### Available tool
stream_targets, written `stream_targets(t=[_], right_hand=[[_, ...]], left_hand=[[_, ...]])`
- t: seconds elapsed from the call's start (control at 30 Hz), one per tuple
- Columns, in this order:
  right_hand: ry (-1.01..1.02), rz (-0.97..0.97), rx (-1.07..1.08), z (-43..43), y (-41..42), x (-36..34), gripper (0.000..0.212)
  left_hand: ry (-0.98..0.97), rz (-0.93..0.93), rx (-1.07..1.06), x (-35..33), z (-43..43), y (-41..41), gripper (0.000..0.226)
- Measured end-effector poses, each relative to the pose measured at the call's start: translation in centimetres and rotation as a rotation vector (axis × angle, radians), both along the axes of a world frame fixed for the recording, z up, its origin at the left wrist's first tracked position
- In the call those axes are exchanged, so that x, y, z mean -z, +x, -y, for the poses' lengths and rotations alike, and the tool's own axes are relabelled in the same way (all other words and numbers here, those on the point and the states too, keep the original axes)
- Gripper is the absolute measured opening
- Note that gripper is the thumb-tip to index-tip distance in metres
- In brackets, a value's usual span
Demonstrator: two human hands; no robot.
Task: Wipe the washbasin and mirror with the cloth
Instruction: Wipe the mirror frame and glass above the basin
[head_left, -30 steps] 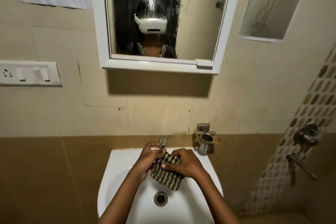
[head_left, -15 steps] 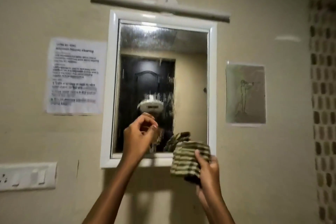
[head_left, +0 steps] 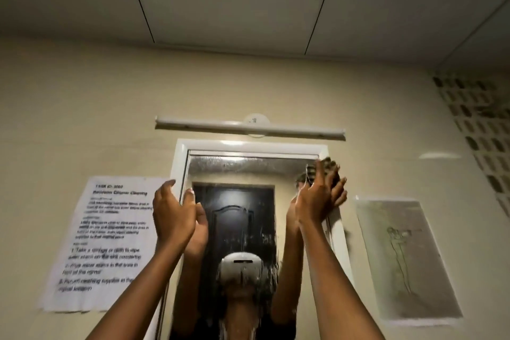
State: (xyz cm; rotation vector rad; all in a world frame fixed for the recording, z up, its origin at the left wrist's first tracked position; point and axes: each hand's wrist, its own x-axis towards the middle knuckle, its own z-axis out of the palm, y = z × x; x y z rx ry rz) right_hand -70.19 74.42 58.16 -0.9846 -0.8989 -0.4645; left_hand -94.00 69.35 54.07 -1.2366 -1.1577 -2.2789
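Observation:
The white-framed mirror (head_left: 248,171) hangs on the beige wall, its glass streaked and smeared. My right hand (head_left: 320,196) presses the striped green cloth (head_left: 327,167) against the mirror's top right corner; only the cloth's upper edge shows past my fingers. My left hand (head_left: 172,215) is raised at the mirror's left frame, fingers spread, holding nothing. The glass reflects both forearms and a dark door. The washbasin is out of view below.
A white tube light (head_left: 248,128) is fixed just above the mirror. A printed paper notice (head_left: 110,243) is stuck on the wall to the left, and a pale drawing (head_left: 405,257) to the right. Patterned tiles (head_left: 480,130) line the right wall.
Both hands rose from the washbasin to the mirror. My right hand carried the cloth up to the top right corner, my left hand moved to the left frame, and the view tilted upward.

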Motion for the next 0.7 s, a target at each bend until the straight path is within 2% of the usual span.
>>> stream_targets(t=[0.07, 0.13, 0.27, 0.37, 0.47, 0.7], right_hand=[[-0.07, -0.002, 0.043, -1.5, -0.8, -0.6, 0.055], [-0.058, -0.023, 0.049, -2.1, -1.5, -1.7, 0.054], [-0.04, 0.041, 0.091, -2.7, -1.6, -4.3, 0.053], [-0.012, 0.196, 0.072, -2.3, -3.3, -6.3, 0.049], [0.009, 0.381, 0.039, -1.5, -7.3, -7.6, 0.055], [0.034, 0.9, 0.0, 0.9, -19.2, -7.3, 0.049]], left_hand=[[-0.084, 0.088, 0.034, -0.3, -0.8, -1.2, 0.045], [-0.134, 0.136, 0.134, -0.5, -1.5, -2.0, 0.047], [-0.1, 0.165, 0.167, -0.5, -2.1, -3.0, 0.041], [-0.12, 0.231, 0.148, -1.0, -1.8, -3.5, 0.053], [-0.147, 0.217, 0.138, -1.4, -2.3, -4.7, 0.07], [-0.057, 0.214, 0.562, -0.8, -2.2, -6.3, 0.078]])
